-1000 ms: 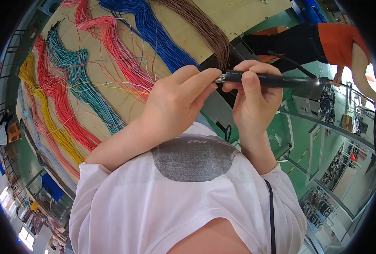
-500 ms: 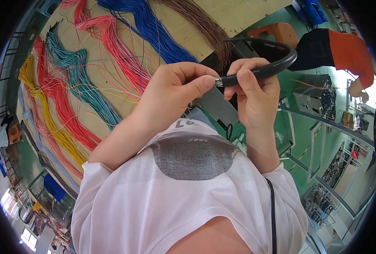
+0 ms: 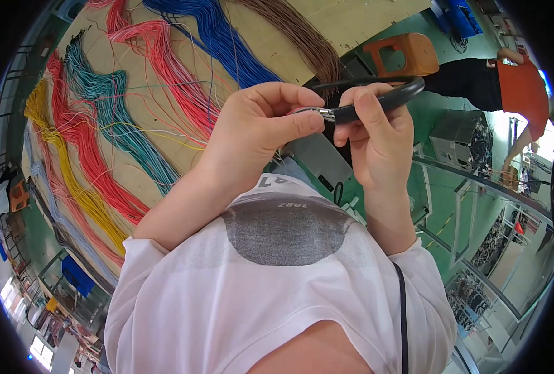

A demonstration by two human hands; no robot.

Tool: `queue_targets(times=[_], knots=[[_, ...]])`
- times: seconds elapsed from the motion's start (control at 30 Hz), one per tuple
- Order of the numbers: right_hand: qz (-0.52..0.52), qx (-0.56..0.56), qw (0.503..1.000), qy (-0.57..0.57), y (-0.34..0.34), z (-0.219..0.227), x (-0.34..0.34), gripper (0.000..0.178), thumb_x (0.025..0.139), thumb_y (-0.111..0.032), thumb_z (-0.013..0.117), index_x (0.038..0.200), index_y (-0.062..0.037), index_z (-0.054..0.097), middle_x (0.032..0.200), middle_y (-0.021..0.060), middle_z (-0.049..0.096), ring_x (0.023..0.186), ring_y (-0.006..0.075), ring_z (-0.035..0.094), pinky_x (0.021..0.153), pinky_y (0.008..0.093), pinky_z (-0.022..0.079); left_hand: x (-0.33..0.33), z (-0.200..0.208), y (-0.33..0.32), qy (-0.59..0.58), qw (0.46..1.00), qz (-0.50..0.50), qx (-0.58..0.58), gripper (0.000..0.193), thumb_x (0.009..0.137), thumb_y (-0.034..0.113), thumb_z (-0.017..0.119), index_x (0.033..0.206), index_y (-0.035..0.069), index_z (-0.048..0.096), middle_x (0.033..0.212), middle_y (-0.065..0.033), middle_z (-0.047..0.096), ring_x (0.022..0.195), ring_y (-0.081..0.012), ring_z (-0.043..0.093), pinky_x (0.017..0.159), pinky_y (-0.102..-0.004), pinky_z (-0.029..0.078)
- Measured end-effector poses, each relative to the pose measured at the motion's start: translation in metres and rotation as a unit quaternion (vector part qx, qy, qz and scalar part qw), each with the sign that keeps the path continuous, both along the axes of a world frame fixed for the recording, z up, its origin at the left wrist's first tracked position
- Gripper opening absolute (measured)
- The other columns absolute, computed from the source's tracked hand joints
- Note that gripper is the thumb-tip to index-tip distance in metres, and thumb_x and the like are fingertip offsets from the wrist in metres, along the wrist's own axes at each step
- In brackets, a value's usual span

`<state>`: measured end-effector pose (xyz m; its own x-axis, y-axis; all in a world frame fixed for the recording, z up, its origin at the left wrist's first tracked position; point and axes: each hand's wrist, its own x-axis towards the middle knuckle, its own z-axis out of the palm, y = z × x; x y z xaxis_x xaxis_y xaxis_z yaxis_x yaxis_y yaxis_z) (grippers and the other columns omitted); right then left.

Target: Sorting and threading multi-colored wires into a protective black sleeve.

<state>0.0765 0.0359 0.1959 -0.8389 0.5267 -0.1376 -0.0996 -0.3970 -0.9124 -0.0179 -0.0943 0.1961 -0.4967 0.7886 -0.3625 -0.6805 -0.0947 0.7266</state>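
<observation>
My right hand (image 3: pixel 380 137) is closed around a thick, black, bendy cable or tube (image 3: pixel 398 98), which curves over in a loop behind my fingers. A small shiny metal piece (image 3: pixel 328 114) sticks out of its left end. Just left of that, my left hand (image 3: pixel 258 124) pinches thin wire (image 3: pixel 303 110), reddish where it shows between thumb and forefinger. The thumb tip lies beside the metal piece. Whether the wire is joined to the metal piece I cannot tell.
Bundles of blue wires (image 3: pixel 227 40), brown wires (image 3: pixel 292 31), red, green and yellow wires lie across the tan table (image 3: pixel 364 19). An orange stool (image 3: pixel 423 55) stands beyond. At right, a person in an orange top (image 3: pixel 523 90) is near metal frames (image 3: pixel 482 181).
The black cable's loop has dropped and flattened, and its metal end is more exposed. My left fingers have parted slightly, revealing thin wire. The person at right has shifted.
</observation>
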Motion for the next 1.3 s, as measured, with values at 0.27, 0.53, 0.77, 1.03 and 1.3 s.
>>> queue_targets(times=[0.27, 0.53, 0.77, 1.03, 1.3], knots=[[-0.106, 0.012, 0.992, 0.069, -0.023, -0.008, -0.012, 0.016, 0.085, -0.018, 0.050, 0.082, -0.0025, 0.048, 0.078, 0.0101, 0.053, 0.056, 0.0124, 0.052, 0.051, 0.0248, 0.044, 0.017, -0.026, 0.009, 0.353, 0.923, 0.157, -0.005, 0.018, 0.072, -0.002, 0.061, 0.089, -0.002, 0.057, 0.075, -0.0058, 0.059, 0.065, -0.0110, 0.055, 0.057, -0.0202, 0.044], [-0.093, 0.036, 0.992, 0.075, -0.018, -0.005, -0.015, 0.018, 0.086, -0.020, 0.048, 0.081, -0.0026, 0.046, 0.077, 0.0095, 0.053, 0.055, 0.0118, 0.050, 0.050, 0.0234, 0.044, 0.002, -0.044, 0.017, 0.744, 0.628, 0.227, 0.016, 0.033, 0.060, -0.004, 0.059, 0.093, 0.000, 0.058, 0.076, -0.0095, 0.055, 0.060, -0.0213, 0.055, 0.049, -0.0264, 0.045], [-0.099, 0.071, 0.990, 0.067, -0.018, -0.013, -0.015, 0.015, 0.085, -0.015, 0.050, 0.083, -0.0015, 0.045, 0.079, 0.0118, 0.054, 0.055, 0.0132, 0.052, 0.050, 0.0233, 0.044, 0.003, -0.043, 0.010, 0.755, 0.630, 0.184, 0.000, 0.034, 0.059, -0.003, 0.057, 0.093, 0.000, 0.058, 0.079, -0.0102, 0.055, 0.063, -0.0214, 0.055, 0.049, -0.0280, 0.045], [-0.068, 0.108, 0.990, 0.062, -0.011, -0.008, -0.009, 0.013, 0.085, -0.013, 0.050, 0.084, -0.0013, 0.045, 0.081, 0.0139, 0.055, 0.053, 0.0134, 0.052, 0.047, 0.0225, 0.044, 0.008, -0.024, 0.009, 0.582, 0.807, 0.095, -0.023, 0.016, 0.070, -0.001, 0.059, 0.085, 0.001, 0.057, 0.070, -0.0118, 0.057, 0.061, -0.0278, 0.056, 0.051, -0.0309, 0.045], [0.012, 0.097, 0.995, 0.026, 0.001, -0.001, -0.002, 0.014, 0.083, -0.015, 0.050, 0.078, -0.0021, 0.047, 0.076, 0.0142, 0.055, 0.049, 0.0119, 0.048, 0.042, 0.0200, 0.037, -0.009, -0.013, 0.006, 0.185, 0.982, -0.044, 0.013, 0.012, 0.072, 0.001, 0.062, 0.082, -0.002, 0.055, 0.072, -0.0041, 0.059, 0.065, -0.0063, 0.054, 0.055, -0.0195, 0.043]])
